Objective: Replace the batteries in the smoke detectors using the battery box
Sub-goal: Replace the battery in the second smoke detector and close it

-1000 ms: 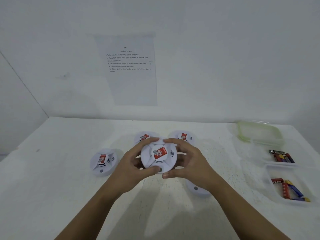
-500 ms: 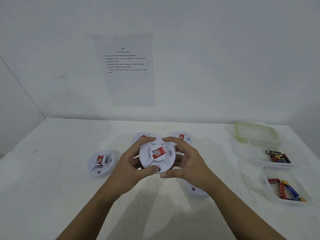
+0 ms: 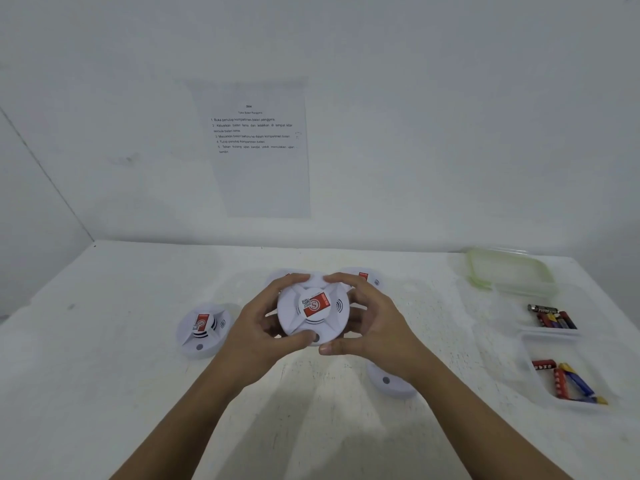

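Observation:
A round white smoke detector (image 3: 313, 315) with a red label is held above the table centre. My left hand (image 3: 258, 336) grips its left rim and my right hand (image 3: 372, 325) grips its right rim, thumbs at the near edge. Another detector (image 3: 202, 329) lies to the left. Two more sit behind my hands, one at the back left (image 3: 277, 276) and one at the back right (image 3: 367, 278), both partly hidden. One detector (image 3: 389, 379) lies under my right wrist. Two clear boxes at the right hold batteries: the far box (image 3: 554, 317) and the near box (image 3: 568, 381).
A green-rimmed clear lid (image 3: 509, 271) lies at the back right of the white table (image 3: 104, 375). A printed instruction sheet (image 3: 256, 147) hangs on the wall behind. The wall meets the table's far edge.
The held detector has turned a little between my hands, its red label now rotated. My hands stay in the same place.

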{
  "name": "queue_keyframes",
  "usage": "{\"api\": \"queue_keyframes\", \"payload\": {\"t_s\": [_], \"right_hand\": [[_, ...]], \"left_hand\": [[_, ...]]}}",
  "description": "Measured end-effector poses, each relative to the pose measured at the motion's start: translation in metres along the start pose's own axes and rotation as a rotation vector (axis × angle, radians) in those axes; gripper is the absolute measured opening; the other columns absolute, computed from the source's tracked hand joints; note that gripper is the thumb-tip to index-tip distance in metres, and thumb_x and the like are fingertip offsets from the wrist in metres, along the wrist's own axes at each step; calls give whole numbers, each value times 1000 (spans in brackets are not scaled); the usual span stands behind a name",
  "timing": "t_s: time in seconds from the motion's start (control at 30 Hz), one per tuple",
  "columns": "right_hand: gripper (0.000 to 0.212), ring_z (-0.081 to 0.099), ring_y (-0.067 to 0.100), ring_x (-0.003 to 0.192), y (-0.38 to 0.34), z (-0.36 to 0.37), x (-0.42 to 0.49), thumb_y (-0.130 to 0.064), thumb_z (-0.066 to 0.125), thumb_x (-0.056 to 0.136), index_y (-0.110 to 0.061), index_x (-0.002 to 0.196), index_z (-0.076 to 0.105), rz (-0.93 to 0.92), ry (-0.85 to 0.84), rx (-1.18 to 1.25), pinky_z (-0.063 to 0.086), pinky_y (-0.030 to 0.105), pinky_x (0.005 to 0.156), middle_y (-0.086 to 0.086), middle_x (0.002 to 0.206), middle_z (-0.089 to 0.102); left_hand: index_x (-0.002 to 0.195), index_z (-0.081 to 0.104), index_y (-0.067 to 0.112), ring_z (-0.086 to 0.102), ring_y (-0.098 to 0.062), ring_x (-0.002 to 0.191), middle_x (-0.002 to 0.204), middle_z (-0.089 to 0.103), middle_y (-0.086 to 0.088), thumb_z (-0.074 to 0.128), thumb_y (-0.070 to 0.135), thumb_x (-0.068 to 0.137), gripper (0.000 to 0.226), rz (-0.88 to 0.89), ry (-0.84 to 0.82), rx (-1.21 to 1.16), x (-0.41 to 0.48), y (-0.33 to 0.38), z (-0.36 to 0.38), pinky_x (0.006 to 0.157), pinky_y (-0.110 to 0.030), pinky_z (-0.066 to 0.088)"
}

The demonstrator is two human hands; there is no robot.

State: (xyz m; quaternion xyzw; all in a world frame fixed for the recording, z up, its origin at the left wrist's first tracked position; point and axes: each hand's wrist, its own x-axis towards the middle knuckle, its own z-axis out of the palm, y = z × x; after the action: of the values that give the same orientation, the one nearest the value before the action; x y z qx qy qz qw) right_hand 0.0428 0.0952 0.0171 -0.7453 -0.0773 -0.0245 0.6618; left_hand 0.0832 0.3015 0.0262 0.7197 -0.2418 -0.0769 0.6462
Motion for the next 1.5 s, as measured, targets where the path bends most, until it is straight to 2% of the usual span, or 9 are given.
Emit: {"api": "queue_keyframes", "payload": {"t_s": [0.27, 0.4, 0.6, 0.83, 0.97, 1.1, 1.23, 1.37, 1.5], "right_hand": [[86, 70, 25, 106, 2, 2, -3, -4, 95, 61, -32, 133, 56, 2, 12, -10, 62, 46, 85, 1, 118, 68], [86, 69, 26, 107, 4, 2, -4, -8, 95, 62, -35, 133, 56, 11, 21, -27, 62, 46, 86, 0, 118, 68], [86, 69, 25, 108, 5, 1, -6, -9, 96, 62, -34, 134, 55, 18, 26, -31, 62, 46, 86, -3, 118, 68], [87, 70, 25, 106, 4, -2, -6, -5, 96, 60, -31, 133, 57, 11, 31, -27, 62, 46, 84, -4, 116, 69], [85, 69, 23, 110, 4, -2, -7, -4, 95, 61, -30, 132, 57, 15, 36, -12, 63, 39, 84, -9, 116, 69], [83, 69, 22, 110, 4, -2, -6, -2, 94, 61, -30, 130, 58, 10, 45, -5, 63, 39, 84, -8, 117, 69], [84, 70, 21, 107, 5, -2, -6, -2, 95, 60, -31, 130, 58, 8, 49, -18, 63, 36, 82, -9, 116, 70], [83, 70, 21, 105, 6, 0, -7, -6, 96, 60, -33, 130, 59, -2, 53, -51, 63, 40, 83, -12, 115, 69], [82, 70, 23, 106, 8, 4, -10, -8, 95, 62, -35, 131, 59, -10, 50, -55, 62, 44, 84, -12, 123, 67]], "left_hand": [[129, 57, 25, 60, -17, 123, 132, 60, 13, 81, -7, 75, 67, 10, -20, -8, 0, -4, 0, 83, -30, 60], [129, 56, 28, 59, -14, 124, 130, 60, 20, 83, -1, 73, 68, 3, -19, -8, 0, -6, 2, 83, -27, 59], [130, 55, 26, 60, -14, 122, 128, 61, 22, 82, 8, 70, 68, -18, -32, -10, -1, -5, 4, 85, -31, 60], [131, 56, 27, 61, -18, 122, 130, 61, 16, 82, 2, 73, 68, -29, -47, -11, 2, -2, 5, 86, -38, 61], [133, 54, 28, 60, -16, 123, 132, 60, 16, 81, 15, 73, 67, -32, -36, 22, 1, -2, 6, 88, -36, 60], [134, 55, 28, 60, -18, 123, 133, 60, 11, 81, 17, 73, 67, -24, -36, 41, 2, -2, 5, 88, -37, 61], [132, 54, 33, 61, -15, 123, 130, 61, 19, 78, 21, 73, 65, -48, -28, 54, 2, -2, 5, 90, -36, 60], [135, 52, 36, 62, -16, 121, 130, 61, 20, 77, 20, 74, 68, -82, -57, 47, -2, -4, 2, 91, -40, 60], [139, 44, 45, 59, -14, 125, 136, 56, 23, 76, 13, 79, 75, -74, -102, 51, -7, -7, -3, 89, -32, 59]]}}
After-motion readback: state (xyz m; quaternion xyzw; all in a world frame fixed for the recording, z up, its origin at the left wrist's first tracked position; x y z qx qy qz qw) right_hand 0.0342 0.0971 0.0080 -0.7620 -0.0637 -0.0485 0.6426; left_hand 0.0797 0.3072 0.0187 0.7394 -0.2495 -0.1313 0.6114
